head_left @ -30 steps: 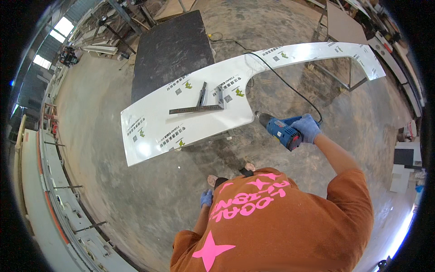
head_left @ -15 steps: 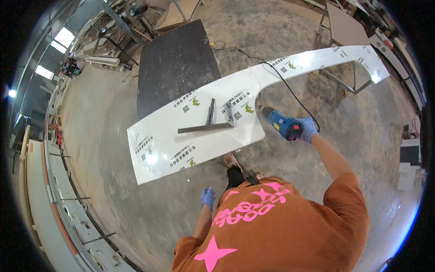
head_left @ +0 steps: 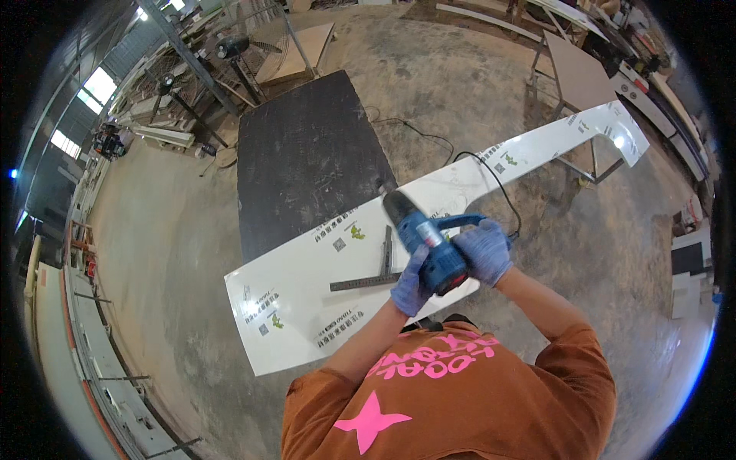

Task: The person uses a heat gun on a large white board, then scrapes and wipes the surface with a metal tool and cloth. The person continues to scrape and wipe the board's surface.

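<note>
A blue corded power tool [head_left: 424, 234] with a black front and a metal tip is held over a white panel, tip pointing away from me. My right hand [head_left: 485, 251], in a bluish glove, is closed on its grip side; the hand partly hides the grip. Against the tool's rear left side, my gloved left hand [head_left: 412, 290] is closed around the body. The white panel [head_left: 295, 307], printed and broad at the left, narrows to a curved arm at the right. On it lie a dark ruler blade [head_left: 356, 284] and a slim metal piece [head_left: 387, 251], partly covered by the tool.
A black board [head_left: 307, 153] lies beyond the panel's left part. The black cord [head_left: 502, 188] crosses the panel and runs on to the concrete floor [head_left: 184, 230]. A metal-framed stand [head_left: 594, 165] is at the panel's right end. Stacked boards [head_left: 61, 345] line the left side.
The power tool has moved left and up over the panel with my right hand. My left hand has risen from my side and taken hold of the tool's rear.
</note>
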### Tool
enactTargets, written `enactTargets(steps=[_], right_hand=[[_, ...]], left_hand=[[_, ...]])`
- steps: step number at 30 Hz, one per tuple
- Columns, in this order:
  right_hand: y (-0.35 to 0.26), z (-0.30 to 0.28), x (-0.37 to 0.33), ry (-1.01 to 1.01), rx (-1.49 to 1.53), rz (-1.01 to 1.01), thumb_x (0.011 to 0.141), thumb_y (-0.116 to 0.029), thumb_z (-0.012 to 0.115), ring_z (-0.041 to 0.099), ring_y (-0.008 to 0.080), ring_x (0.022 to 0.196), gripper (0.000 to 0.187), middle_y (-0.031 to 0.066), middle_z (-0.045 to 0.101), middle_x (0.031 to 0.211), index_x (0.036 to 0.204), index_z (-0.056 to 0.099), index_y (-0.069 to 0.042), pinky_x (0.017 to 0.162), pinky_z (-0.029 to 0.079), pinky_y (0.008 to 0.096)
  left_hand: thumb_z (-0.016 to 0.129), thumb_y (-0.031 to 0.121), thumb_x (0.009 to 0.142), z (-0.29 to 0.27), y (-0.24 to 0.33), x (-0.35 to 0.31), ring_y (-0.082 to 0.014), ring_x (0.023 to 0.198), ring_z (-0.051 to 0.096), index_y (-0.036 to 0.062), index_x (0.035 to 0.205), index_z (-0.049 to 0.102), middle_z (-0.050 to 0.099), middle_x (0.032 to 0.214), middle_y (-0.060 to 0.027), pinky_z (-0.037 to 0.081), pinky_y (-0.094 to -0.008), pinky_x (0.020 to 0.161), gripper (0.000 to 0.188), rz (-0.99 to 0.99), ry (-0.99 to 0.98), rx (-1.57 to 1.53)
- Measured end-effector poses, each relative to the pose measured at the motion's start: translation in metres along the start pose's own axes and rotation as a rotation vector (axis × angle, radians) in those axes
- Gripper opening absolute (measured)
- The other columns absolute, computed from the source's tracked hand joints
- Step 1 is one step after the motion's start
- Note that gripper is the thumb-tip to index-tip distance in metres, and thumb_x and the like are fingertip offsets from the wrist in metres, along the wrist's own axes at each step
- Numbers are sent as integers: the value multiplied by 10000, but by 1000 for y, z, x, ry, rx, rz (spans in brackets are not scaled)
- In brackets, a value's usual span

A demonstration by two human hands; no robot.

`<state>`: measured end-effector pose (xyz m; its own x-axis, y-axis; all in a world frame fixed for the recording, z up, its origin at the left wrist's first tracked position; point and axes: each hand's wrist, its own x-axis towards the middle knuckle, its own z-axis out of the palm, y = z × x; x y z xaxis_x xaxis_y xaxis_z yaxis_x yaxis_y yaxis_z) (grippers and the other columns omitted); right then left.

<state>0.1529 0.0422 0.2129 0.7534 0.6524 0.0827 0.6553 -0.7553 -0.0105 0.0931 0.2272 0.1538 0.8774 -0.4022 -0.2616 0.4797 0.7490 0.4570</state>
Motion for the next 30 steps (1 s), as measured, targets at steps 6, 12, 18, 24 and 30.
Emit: enactTargets(steps=[6, 12, 18, 24, 30], right_hand=[[-4, -6, 37, -37, 177, -130, 664, -318, 726, 656, 233, 838, 277, 32, 654, 810, 897, 641, -194, 928, 392, 411], [14, 1, 78, 0, 38, -147, 664, -314, 702, 646, 245, 805, 178, 41, 594, 675, 740, 623, -174, 1095, 246, 585], [45, 10, 113, 239, 156, -54, 728, -372, 711, 515, 259, 1169, 483, 65, 586, 1177, 1146, 596, -160, 1112, 190, 581], [85, 75, 82, 192, 359, 125, 783, -354, 679, 484, 330, 1157, 495, 120, 539, 1241, 1211, 550, -142, 1070, 261, 522], [88, 144, 19, -147, 488, 424, 753, -392, 709, 498, 334, 1137, 499, 127, 563, 1209, 1183, 609, -158, 1000, 322, 503]], left_hand=[[730, 449, 807, -13, 25, 2, -203, 1055, 611, 98, 1299, 444, 591, 1132, -62, 523, -373, 933, 668, 86, 116, -9], [787, 434, 749, -24, 39, 23, -192, 1099, 582, 110, 1353, 416, 558, 1192, -52, 511, -364, 949, 780, 255, 165, 58], [808, 443, 718, -48, 105, 71, -180, 1081, 582, 95, 1328, 463, 587, 1169, -31, 491, -348, 944, 782, 395, 193, 205], [760, 436, 772, -101, 222, 161, -232, 1018, 633, 92, 1310, 469, 620, 1129, -79, 548, -381, 888, 701, 516, 159, 274], [808, 445, 702, -214, 286, 254, -228, 982, 642, 96, 1280, 480, 618, 1102, -71, 560, -381, 865, 750, 572, 453, 335]])
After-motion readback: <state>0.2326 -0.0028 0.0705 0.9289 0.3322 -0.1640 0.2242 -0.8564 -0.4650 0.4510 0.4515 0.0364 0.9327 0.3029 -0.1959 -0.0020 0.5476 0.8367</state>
